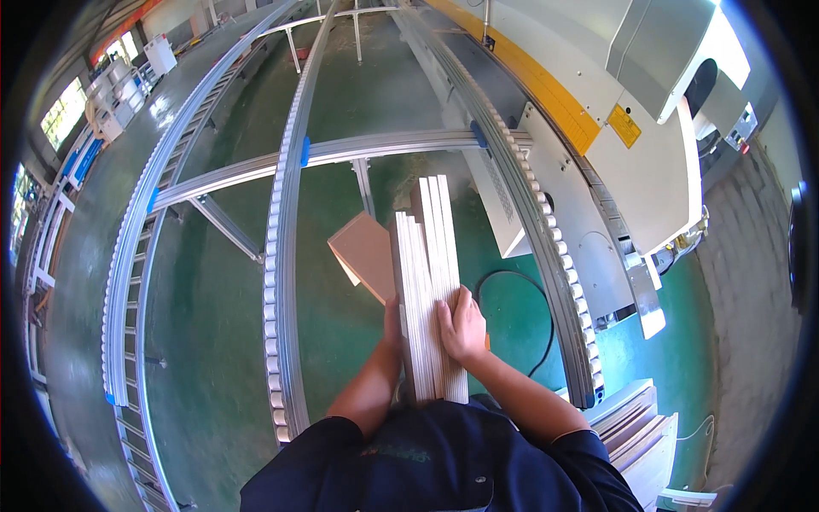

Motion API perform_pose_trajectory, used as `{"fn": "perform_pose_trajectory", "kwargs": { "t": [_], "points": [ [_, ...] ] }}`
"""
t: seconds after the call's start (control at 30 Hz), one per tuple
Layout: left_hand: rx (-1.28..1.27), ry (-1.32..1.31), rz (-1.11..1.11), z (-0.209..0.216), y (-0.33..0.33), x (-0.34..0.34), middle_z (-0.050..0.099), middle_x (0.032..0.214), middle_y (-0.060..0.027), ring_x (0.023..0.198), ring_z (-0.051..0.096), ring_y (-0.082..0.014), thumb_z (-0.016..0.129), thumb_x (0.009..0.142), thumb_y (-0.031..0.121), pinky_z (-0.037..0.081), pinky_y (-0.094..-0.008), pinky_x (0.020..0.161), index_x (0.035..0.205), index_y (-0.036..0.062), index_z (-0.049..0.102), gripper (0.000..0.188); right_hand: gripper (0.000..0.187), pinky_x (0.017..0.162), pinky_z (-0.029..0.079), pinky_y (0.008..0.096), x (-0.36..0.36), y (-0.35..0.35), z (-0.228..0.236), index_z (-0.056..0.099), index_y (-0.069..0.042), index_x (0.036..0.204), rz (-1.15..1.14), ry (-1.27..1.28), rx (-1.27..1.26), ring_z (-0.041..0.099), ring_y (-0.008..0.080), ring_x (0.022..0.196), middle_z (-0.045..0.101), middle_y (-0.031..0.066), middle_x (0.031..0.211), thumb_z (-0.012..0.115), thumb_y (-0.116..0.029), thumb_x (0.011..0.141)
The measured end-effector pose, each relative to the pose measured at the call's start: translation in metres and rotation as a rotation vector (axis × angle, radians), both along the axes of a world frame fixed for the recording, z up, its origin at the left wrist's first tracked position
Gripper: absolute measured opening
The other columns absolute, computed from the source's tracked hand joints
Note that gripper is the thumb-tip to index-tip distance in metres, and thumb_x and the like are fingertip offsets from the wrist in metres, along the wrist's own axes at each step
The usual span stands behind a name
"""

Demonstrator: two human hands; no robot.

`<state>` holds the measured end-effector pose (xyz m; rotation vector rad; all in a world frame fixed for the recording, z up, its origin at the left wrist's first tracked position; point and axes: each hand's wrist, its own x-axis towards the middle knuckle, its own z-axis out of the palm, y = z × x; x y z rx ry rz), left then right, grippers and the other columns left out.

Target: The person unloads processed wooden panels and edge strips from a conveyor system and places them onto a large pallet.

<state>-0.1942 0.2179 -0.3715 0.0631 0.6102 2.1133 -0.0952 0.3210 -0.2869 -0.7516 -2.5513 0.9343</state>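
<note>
Against my body I carry a stack of long, pale-edged boards [431,273], standing on edge and pointing away from me. The boards differ in length, so their far ends are stepped. My left hand [392,322] presses on the stack's left side, its fingers mostly hidden behind the boards. On the right side my right hand [463,328] is closed round the stack, with the thumb lying along the top edges. Below and left of the boards, a brown flat panel [365,252] lies low near the floor, with a paler piece partly under it.
Metal conveyor rails with white rollers run on my left [286,256] and right [546,230], joined by a crossbar [375,149] ahead. A large white machine [648,162] with a yellow strip stands at right. A black cable [546,328] curves over the green floor. More boards [636,435] are stacked lower right.
</note>
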Motion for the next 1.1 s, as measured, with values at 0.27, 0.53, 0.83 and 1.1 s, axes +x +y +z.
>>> {"fn": "perform_pose_trajectory", "kwargs": {
  "t": [0.27, 0.53, 0.83, 1.1],
  "points": [
    [0.071, 0.016, -0.001, 0.007, 0.002, 0.009, 0.052, 0.131, -0.0218, 0.116, 0.055, -0.0337, 0.037, 0.088, 0.056, 0.043, -0.0444, 0.103, 0.137, -0.0016, 0.043, 0.075, 0.061, 0.097, 0.042, 0.0464, 0.007, -0.003, 0.009, 0.034, 0.010, 0.132, -0.005, -0.070, -0.056, 0.050, 0.0452, 0.114, 0.050, 0.0342, 0.122, 0.045, -0.038, 0.096],
    [0.188, 0.082, 0.098, -0.018, -0.021, -0.003, 0.049, 0.138, -0.0153, 0.123, 0.049, -0.0334, 0.036, 0.089, 0.066, 0.039, -0.0476, 0.104, 0.141, 0.0075, 0.042, 0.079, 0.057, 0.094, 0.043, 0.0423, 0.014, -0.010, 0.011, 0.036, 0.005, 0.133, 0.125, 0.003, -0.109, 0.052, 0.0389, 0.109, 0.048, 0.0260, 0.118, 0.048, -0.036, 0.095],
    [0.090, 0.007, 0.288, -0.015, -0.065, -0.036, 0.062, 0.120, -0.0151, 0.106, 0.061, -0.0308, 0.049, 0.085, 0.058, 0.050, -0.0432, 0.091, 0.131, 0.0048, 0.051, 0.071, 0.044, 0.088, 0.046, 0.0395, 0.038, 0.031, -0.011, 0.043, 0.000, 0.129, 0.015, 0.164, -0.266, 0.055, 0.0331, 0.100, 0.051, 0.0207, 0.111, 0.054, -0.025, 0.095],
    [-0.089, 0.099, 0.390, 0.029, -0.102, -0.051, 0.062, 0.116, -0.0173, 0.103, 0.062, -0.0297, 0.048, 0.086, 0.052, 0.050, -0.0396, 0.091, 0.129, -0.0004, 0.050, 0.067, 0.034, 0.069, 0.045, 0.0277, 0.056, 0.106, -0.026, 0.046, -0.003, 0.126, -0.102, 0.292, -0.119, 0.051, 0.0127, 0.081, 0.054, 0.0069, 0.102, 0.048, -0.024, 0.100]
  ]
}}
